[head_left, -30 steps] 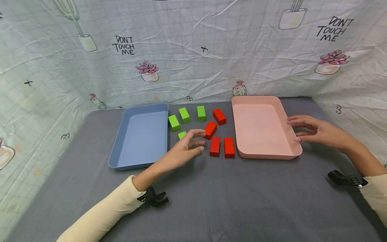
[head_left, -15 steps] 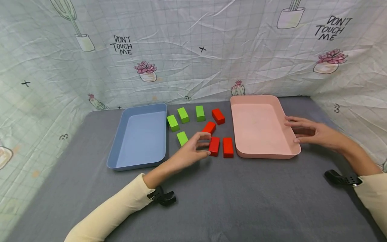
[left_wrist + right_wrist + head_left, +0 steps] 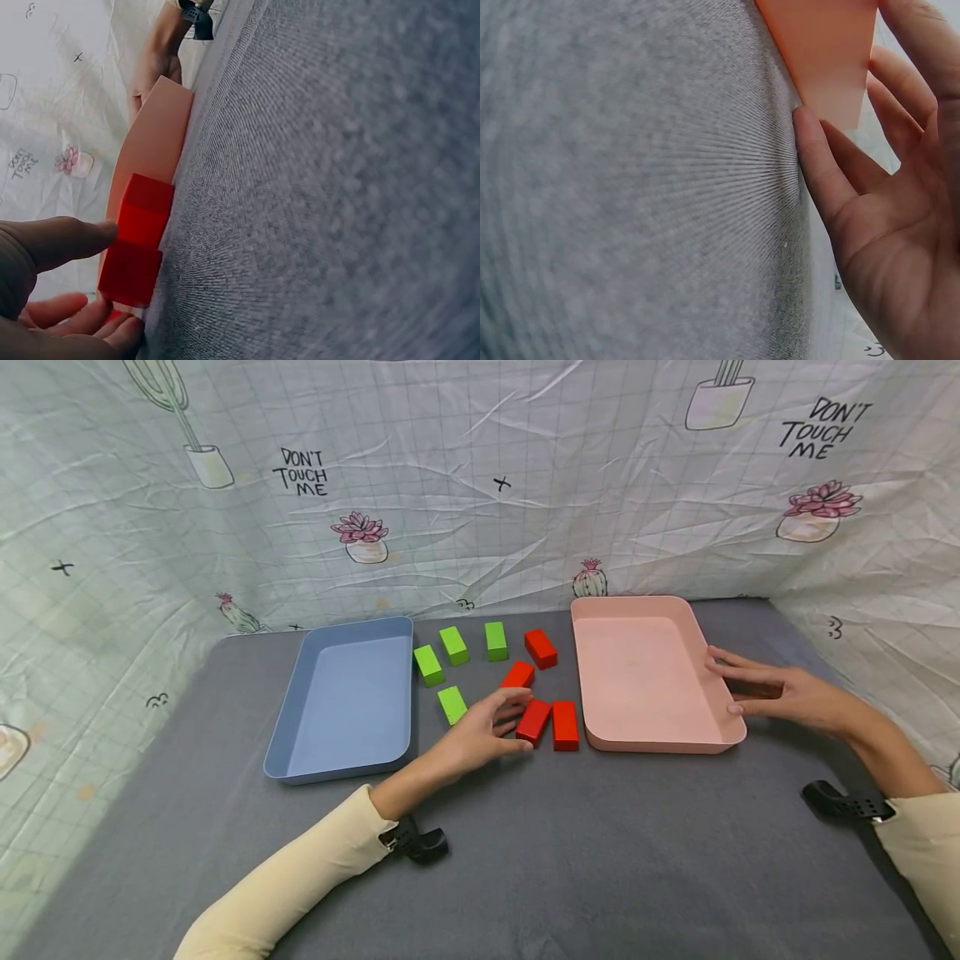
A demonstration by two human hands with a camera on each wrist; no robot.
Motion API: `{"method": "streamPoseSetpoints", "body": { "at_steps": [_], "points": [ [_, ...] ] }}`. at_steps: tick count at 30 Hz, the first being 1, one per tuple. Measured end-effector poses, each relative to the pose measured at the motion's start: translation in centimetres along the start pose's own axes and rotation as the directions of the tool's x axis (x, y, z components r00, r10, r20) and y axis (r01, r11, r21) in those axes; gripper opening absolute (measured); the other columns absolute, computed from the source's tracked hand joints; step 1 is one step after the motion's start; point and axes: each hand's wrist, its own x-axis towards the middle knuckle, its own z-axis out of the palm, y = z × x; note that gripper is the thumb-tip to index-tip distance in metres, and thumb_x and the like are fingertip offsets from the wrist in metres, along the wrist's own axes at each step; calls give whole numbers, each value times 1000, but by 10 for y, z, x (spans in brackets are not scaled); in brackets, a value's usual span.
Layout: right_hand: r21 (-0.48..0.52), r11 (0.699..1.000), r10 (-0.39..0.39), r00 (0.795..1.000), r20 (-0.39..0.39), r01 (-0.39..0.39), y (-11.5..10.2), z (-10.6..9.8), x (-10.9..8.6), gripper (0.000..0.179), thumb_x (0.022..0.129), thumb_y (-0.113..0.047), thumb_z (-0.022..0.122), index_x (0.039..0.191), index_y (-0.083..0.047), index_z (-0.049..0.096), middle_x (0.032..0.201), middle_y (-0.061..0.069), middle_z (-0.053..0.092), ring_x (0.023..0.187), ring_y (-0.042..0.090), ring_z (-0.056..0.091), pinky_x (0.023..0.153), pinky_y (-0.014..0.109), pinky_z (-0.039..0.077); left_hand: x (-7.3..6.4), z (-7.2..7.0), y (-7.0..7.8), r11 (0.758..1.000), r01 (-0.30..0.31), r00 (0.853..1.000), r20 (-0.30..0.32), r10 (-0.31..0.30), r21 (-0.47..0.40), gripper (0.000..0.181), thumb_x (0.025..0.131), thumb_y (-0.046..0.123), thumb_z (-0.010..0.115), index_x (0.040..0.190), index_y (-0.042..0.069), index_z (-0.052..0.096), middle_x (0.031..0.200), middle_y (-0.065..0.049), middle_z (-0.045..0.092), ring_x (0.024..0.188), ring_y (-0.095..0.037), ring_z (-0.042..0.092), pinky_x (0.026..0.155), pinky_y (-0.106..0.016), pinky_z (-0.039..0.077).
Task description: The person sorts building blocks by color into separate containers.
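My left hand (image 3: 480,731) grips a red block (image 3: 533,721) near the middle of the table, thumb at its near end and fingers at its far side. In the left wrist view this red block (image 3: 130,274) sits between the thumb and the fingertips, low over the grey cloth. A second red block (image 3: 566,726) stands just to its right; another red block (image 3: 519,674) lies behind the fingers, partly covered. My right hand (image 3: 795,693) rests with extended fingers against the right wall of the pink tray (image 3: 660,747), thumb near its front corner.
A blue tray (image 3: 281,727) stands on the left. Between the trays lie several green blocks, one green block (image 3: 452,703) close to my left hand, and a red block (image 3: 541,648) farther back. Behind hangs a printed cloth (image 3: 450,527).
My left hand has moved right and closed in on the red block, which now sits turned, its far end swung right. The right hand stays by the pink tray.
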Motion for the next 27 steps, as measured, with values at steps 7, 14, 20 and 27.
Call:
{"method": "streamPoseSetpoints", "body": {
  "at_steps": [7,14,20,27],
  "points": [
    [-41,999,-7,1000,-4,6,0,0,-1,64,95,-5,70,154,-11,45,167,-6,27,142,-17,21,97,3,29,6,3,-4,992,50,998,-36,-46,114,66,88,6,80,147,1,50,149,-14,53,134,-28,55,109,-36,48],
    [-62,998,4,1000,-3,-4,0,-1,-2,64,95,-6,70,154,-12,46,167,-7,26,141,-18,21,97,2,29,10,4,-4,989,32,998,-56,-24,147,63,85,7,84,141,2,56,140,-14,60,127,-27,60,105,-35,51],
    [-67,997,27,1000,3,-27,-2,-1,-2,65,96,-9,70,155,-15,45,168,-9,25,141,-19,19,96,2,28,9,3,-5,988,-2,999,-36,7,156,56,89,4,78,141,5,58,137,-13,61,124,-25,60,105,-34,51],
    [-51,999,16,1000,8,-15,-3,-1,0,64,96,-7,69,155,-12,44,168,-9,25,142,-18,19,97,2,28,8,1,-4,991,2,1000,-31,2,134,53,92,0,73,142,3,57,143,-14,56,125,-25,58,106,-34,50]
  ]
}}
